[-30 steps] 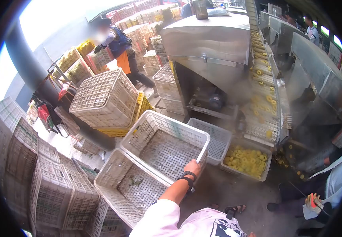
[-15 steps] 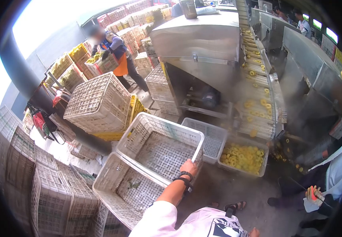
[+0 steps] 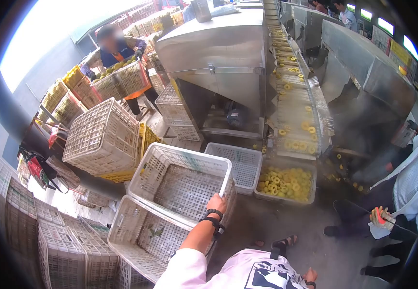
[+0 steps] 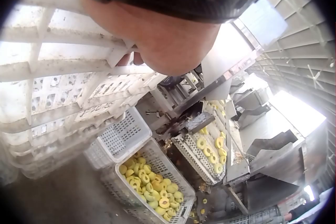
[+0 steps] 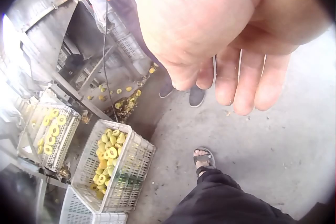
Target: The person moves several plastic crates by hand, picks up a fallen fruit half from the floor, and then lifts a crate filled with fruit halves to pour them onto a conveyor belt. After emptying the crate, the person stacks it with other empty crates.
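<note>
Shifted left in view since earlier: empty upper crate [image 3: 184, 188], near centre. Gripped at right-end rim by nearer left hand [image 3: 216, 204] — long axis running left from grip. Right hand [image 3: 310, 276] unladen, near right.

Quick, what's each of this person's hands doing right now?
Left hand: closed, gripping the edge of a white crate.
Right hand: open, fingers loosely bent, holding nothing.

Grey pillar [image 3: 13, 105], red-and-black bag [image 3: 36, 168]
</note>
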Available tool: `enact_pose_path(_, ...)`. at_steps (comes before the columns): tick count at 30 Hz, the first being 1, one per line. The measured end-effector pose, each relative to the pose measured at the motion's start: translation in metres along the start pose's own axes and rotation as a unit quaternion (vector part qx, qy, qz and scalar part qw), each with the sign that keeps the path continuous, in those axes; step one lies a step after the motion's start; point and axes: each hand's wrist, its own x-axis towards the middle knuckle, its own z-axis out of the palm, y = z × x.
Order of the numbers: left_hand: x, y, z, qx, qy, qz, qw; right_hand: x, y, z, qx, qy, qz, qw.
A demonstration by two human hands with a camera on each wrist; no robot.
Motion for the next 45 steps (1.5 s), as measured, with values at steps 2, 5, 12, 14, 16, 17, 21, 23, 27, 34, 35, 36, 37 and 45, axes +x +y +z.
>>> enact_pose_path(2, -0.002, 0.002, -0.003, 0.002, -0.004, 0.002, 1.000, 0.012, 0.013, -0.003, 0.044, -0.074, 0.127, 0.988)
enact_pose_path(5, 0.000, -0.001, 0.000, 0.004, -0.002, 0.003, 1.000, 0.003, -0.005, 0.000, 0.041, -0.043, 0.142, 0.988)
enact_pose_path(12, 0.002, -0.001, 0.002, 0.012, 0.011, 0.000, 1.000, -0.028, -0.052, 0.003, 0.050, -0.040, 0.151, 0.986)
enact_pose_path(14, 0.002, -0.002, 0.003, 0.010, 0.009, 0.000, 1.000, -0.029, -0.051, 0.003, 0.039, -0.035, 0.154, 0.987)
enact_pose_path(16, 0.003, -0.003, 0.004, 0.011, 0.012, 0.002, 1.000, -0.030, -0.052, 0.002, 0.022, -0.038, 0.147, 0.988)
enact_pose_path(17, 0.004, -0.003, 0.005, 0.011, 0.010, 0.003, 1.000, -0.031, -0.053, 0.000, 0.022, -0.036, 0.147, 0.988)
enact_pose_path(21, 0.001, -0.001, 0.000, 0.013, 0.009, 0.006, 1.000, -0.037, -0.069, -0.002, 0.020, -0.063, 0.157, 0.985)
enact_pose_path(23, 0.001, -0.001, 0.000, 0.012, 0.007, 0.009, 1.000, -0.039, -0.076, -0.001, 0.014, -0.055, 0.159, 0.986)
enact_pose_path(27, -0.001, 0.000, -0.002, 0.011, 0.012, 0.010, 1.000, -0.039, -0.080, -0.001, 0.012, -0.037, 0.152, 0.988)
enact_pose_path(34, -0.001, 0.002, -0.002, 0.011, 0.010, 0.003, 1.000, -0.041, -0.079, -0.002, 0.031, -0.039, 0.153, 0.987)
enact_pose_path(35, -0.001, 0.001, -0.001, 0.011, 0.006, 0.005, 1.000, -0.042, -0.080, -0.002, 0.030, -0.036, 0.155, 0.987)
enact_pose_path(36, 0.000, 0.001, 0.000, 0.012, 0.012, 0.006, 1.000, -0.043, -0.082, -0.001, 0.047, -0.033, 0.164, 0.985)
enact_pose_path(37, 0.000, 0.000, 0.001, 0.013, 0.018, 0.006, 1.000, -0.045, -0.083, -0.002, 0.064, -0.031, 0.173, 0.982)
enact_pose_path(45, 0.005, -0.004, 0.007, 0.029, 0.015, 0.015, 0.999, -0.057, -0.082, -0.004, 0.055, -0.026, 0.176, 0.982)
